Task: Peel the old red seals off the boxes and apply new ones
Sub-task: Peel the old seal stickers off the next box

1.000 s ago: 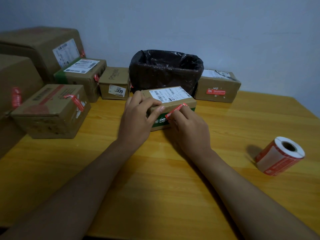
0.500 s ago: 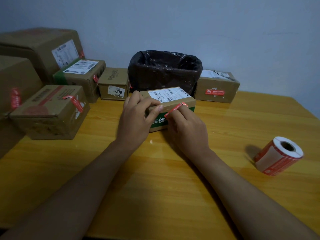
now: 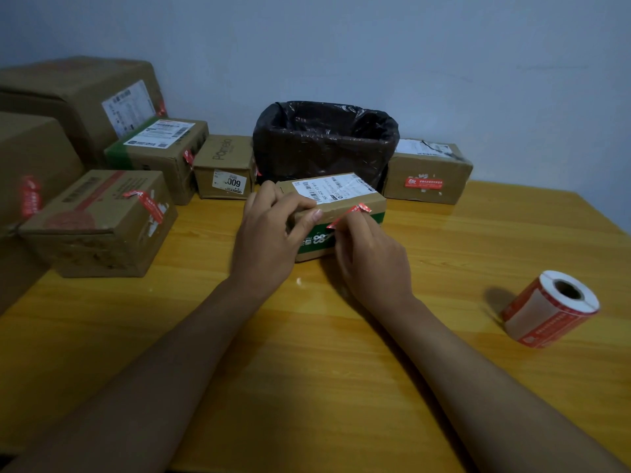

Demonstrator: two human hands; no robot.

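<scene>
Since a second ago you have drawn the red seal (image 3: 349,215) further off the small carton (image 3: 336,213); more of the strip now stands free of the front edge, and the carton has barely shifted on the wooden table (image 3: 307,353). Your right hand (image 3: 370,257) pinches the strip's lower end between thumb and fingertips, the rest of the fingers curled. Your left hand (image 3: 269,237) grips the carton's near left corner, thumb pressed along the top edge. How much of the seal still sticks beyond your knuckles is hard to tell. The carton sits between your hands, just before the black-lined bin (image 3: 326,141). The roll of new seals (image 3: 551,308) lies well apart to the right.
</scene>
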